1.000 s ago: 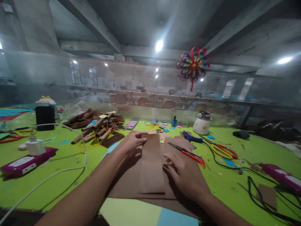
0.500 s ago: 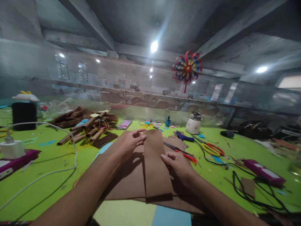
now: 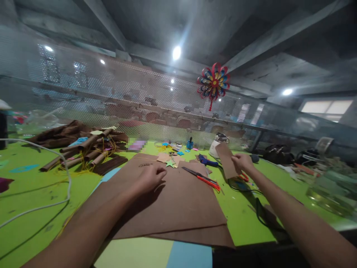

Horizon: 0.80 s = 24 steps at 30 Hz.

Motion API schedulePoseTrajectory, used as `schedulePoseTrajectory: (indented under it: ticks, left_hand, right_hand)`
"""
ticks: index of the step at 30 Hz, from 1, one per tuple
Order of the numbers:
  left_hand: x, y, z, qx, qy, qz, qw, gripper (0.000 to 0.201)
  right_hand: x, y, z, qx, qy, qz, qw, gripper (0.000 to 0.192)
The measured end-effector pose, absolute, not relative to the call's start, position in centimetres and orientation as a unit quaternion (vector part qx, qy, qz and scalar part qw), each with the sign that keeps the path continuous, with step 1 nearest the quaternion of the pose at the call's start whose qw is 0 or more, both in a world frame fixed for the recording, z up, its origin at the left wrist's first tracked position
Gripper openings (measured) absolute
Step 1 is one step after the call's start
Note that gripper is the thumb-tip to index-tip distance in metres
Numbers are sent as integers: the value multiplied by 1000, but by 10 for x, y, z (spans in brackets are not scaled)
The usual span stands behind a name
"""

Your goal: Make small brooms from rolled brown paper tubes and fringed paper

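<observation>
Brown paper everywhere: our left hand (image 3: 150,176) rests palm-down, fingers loosely curled, on the big brown sheet (image 3: 178,203) spread on the green table (image 3: 33,193), pressing it flat and gripping nothing. Our right hand (image 3: 242,162) is out to the right, well apart from the sheet, fingers pinched on the lower edge of a brown paper strip (image 3: 226,159), which is off the table and tilted up. Strip sits in front of the white jar (image 3: 218,144), above the yellow-handled scissors (image 3: 242,178) and black cable (image 3: 260,210). Red-handled scissors (image 3: 201,178) lie on the sheet's right edge, between both hands. Blue glue gun (image 3: 206,161) just left of the strip. Small green star (image 3: 170,163) and paper scraps at the sheet's far edge. Rolled brown tubes (image 3: 83,156) with yellow string far left, white cable (image 3: 41,175) looping near our left forearm. Paper pinwheel (image 3: 213,81) hangs on the mesh screen (image 3: 111,100) behind the table. Light green and blue sheets (image 3: 156,255) poke out under the near edge.
</observation>
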<state>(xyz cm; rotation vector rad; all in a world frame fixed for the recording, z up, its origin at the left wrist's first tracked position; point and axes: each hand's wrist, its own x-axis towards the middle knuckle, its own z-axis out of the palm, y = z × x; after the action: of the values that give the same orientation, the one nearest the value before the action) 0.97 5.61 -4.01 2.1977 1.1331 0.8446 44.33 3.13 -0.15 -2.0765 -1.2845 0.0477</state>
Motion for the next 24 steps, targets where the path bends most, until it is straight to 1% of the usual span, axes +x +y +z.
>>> schedulePoseTrajectory:
  ticks: [2, 5, 9, 14, 17, 21, 24]
  left_hand:
    - [10, 54, -43, 838, 408, 292, 217, 28]
    - [10, 50, -45, 861, 392, 269, 181, 28]
    - [9, 45, -44, 881, 386, 241, 129, 32]
    - [10, 42, -44, 892, 373, 226, 120, 35]
    - [11, 43, -45, 894, 371, 220, 120, 35]
    - [11, 44, -45, 892, 379, 211, 129, 35]
    - [11, 42, -43, 893, 377, 205, 133, 35]
  right_hand:
    - [459, 41, 0, -809, -503, 4, 303, 23]
    - [478, 57, -2, -821, -511, 6, 253, 29]
    - [500, 74, -17, -829, -515, 38, 215, 30]
    - [507, 97, -44, -822, -522, 103, 200, 31]
    - [501, 110, -54, -825, -521, 115, 187, 31]
    - [493, 119, -60, -836, -518, 90, 158, 30]
    - [485, 114, -57, -847, -511, 42, 141, 29]
